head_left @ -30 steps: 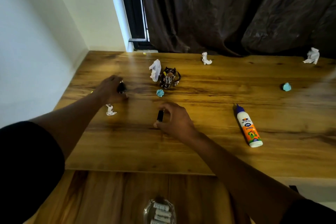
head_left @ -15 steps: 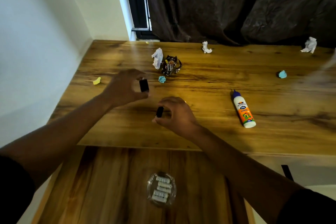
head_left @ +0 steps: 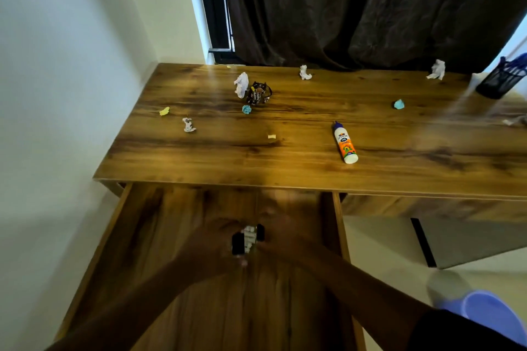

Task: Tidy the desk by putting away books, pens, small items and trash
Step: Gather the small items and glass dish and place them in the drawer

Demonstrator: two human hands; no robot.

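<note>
Wood-grain desk top (head_left: 285,157) fills the middle of the view, its left edge running close along a pale wall (head_left: 57,94) and its far edge meeting a dark curtain (head_left: 370,8). Below the desk's front edge an open drawer (head_left: 171,222) stands pulled out toward the person, its side rails framing a wide bare wooden floor. Both hands meet over the drawer's middle, blurred: the left hand (head_left: 212,245) pinches a small black block (head_left: 238,243), and the right hand (head_left: 281,232) pinches a second small black piece (head_left: 260,232); between them shows a cluster of small white items (head_left: 249,236), whose container cannot be made out. On the desk, scraps lie well apart: a yellow scrap (head_left: 164,111) and a crumpled white scrap (head_left: 188,125) near the left edge, a white tissue wad (head_left: 241,84) just beside a dark wrapper (head_left: 259,93), a blue paper ball (head_left: 246,109) in front of them, and a small pale bit (head_left: 272,136) near the centre. A glue bottle (head_left: 344,142) lies on its side right of centre. Another blue ball (head_left: 399,104) and two white wads (head_left: 305,72) (head_left: 436,69) sit toward the far edge. A black mesh pen holder (head_left: 500,81) stands at the right. Broad bare wood lies along the front edge.
</note>
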